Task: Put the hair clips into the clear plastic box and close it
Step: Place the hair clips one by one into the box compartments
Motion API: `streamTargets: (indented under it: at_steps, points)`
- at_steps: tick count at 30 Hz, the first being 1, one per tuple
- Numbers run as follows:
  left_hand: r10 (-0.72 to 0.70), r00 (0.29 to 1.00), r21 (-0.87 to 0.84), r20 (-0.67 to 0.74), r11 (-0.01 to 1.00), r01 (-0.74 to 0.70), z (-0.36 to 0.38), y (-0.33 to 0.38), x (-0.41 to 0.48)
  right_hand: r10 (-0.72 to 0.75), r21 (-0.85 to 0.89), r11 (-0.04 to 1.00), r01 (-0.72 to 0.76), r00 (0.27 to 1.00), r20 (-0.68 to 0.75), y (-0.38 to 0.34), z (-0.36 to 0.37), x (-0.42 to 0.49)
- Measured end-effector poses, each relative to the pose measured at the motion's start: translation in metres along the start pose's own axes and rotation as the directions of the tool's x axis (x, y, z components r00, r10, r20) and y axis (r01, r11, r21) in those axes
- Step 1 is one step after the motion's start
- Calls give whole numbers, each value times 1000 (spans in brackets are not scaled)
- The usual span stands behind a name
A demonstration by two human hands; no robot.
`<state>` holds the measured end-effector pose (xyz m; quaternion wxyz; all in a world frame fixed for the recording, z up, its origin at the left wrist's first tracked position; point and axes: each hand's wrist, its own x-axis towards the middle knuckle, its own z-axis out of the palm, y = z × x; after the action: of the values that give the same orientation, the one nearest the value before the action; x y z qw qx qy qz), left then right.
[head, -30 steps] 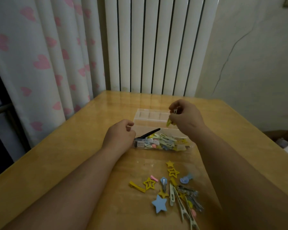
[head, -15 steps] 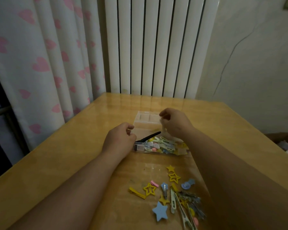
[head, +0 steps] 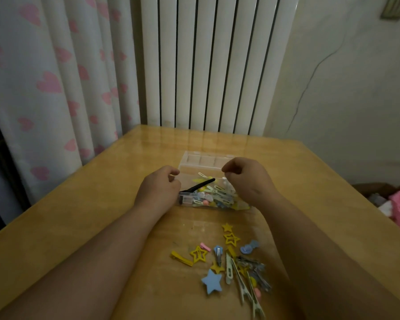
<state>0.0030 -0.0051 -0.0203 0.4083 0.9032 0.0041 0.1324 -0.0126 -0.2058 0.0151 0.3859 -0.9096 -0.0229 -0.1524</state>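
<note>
On the counter: clear plastic box (head: 187,200) sits between both hands, its lid (head: 206,159) open behind.
Done: many hair clips (head: 217,192) lie inside.
To do: loose pile (head: 231,257) nearer the person; lid unshut.
Left hand (head: 157,190): curled against the box's left end, grip unclear.
Right hand (head: 247,179): clenched above the box, nothing seen in it.

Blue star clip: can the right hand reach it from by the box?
Probably yes. The blue star clip lies uncovered at the left edge of the pile, and the right hand, over the clear plastic box, looks empty.
</note>
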Motion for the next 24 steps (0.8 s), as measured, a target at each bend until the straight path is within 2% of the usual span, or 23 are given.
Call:
streamTargets:
  at_steps: [2, 5, 9, 11, 13, 15, 18, 24]
  points:
    - [-9, 1000, -13, 5, 1000, 9, -1, 0, -1, 0, 0, 1000, 0, 998, 71, -5, -8, -10]
    - [-17, 1000, -28, 17, 999, 17, -2, -1, -2, 14, -66, 998, 4, 959, 282, -12, -22, -25]
    - [-10, 1000, -25, 28, 1000, 11, 0, -2, -3, 12, -171, 984, 50, 939, 343, -21, -36, -40]
    - [-12, 1000, -16, 27, 1000, 12, 0, -3, -3, 90, -222, 975, 21, 874, 477, -26, -42, -46]
    - [-15, 999, -14, 30, 1000, 15, 0, -3, -3, 226, -346, 938, 10, 739, 635, -29, -43, -51]
    - [-9, 999, -14, 35, 1000, 9, 1, -3, -2, 330, -435, 900, 13, 630, 702, -31, -40, -55]
    - [-5, 999, -21, 38, 1000, 6, 1, -2, -4, 383, -462, 887, -5, 567, 730, -35, -37, -58]
    - [2, 1000, -26, 31, 1000, -1, 0, -2, -6, 424, -476, 879, -23, 495, 758, -46, -38, -67]
